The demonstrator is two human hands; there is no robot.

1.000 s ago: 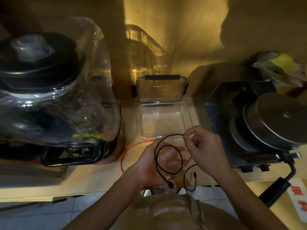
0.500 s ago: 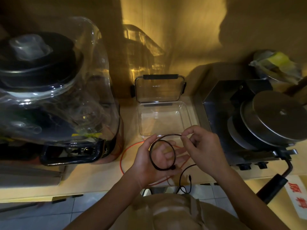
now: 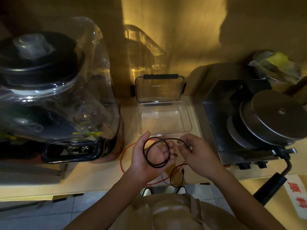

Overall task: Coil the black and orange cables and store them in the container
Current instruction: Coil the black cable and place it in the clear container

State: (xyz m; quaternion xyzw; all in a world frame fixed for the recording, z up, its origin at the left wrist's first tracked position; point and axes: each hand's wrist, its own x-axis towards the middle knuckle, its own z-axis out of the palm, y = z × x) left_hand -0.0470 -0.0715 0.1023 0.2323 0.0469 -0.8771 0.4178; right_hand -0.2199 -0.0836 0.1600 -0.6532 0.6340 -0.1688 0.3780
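Observation:
My left hand (image 3: 146, 156) is palm up just in front of the clear container (image 3: 189, 120), with loops of the black cable (image 3: 147, 161) wound around it and held there. My right hand (image 3: 197, 153) pinches the cable's free run beside the left fingers. The cable's tail hangs below my hands over the counter edge, its plug dangling. The orange cable (image 3: 122, 156) lies loose on the counter under my hands. The container is open, nothing in it, its lid (image 3: 159, 87) propped up behind it.
A large blender under a clear plastic hood (image 3: 54, 97) fills the left side. A metal machine with a round steel disc (image 3: 275, 117) and a black handle (image 3: 272, 186) stands on the right. A wrapped bowl (image 3: 275, 65) sits at back right.
Another loop of black cable has gone round my left hand, and the coil now has two turns. The hanging tail has got shorter. My right hand has shifted slightly right along the cable.

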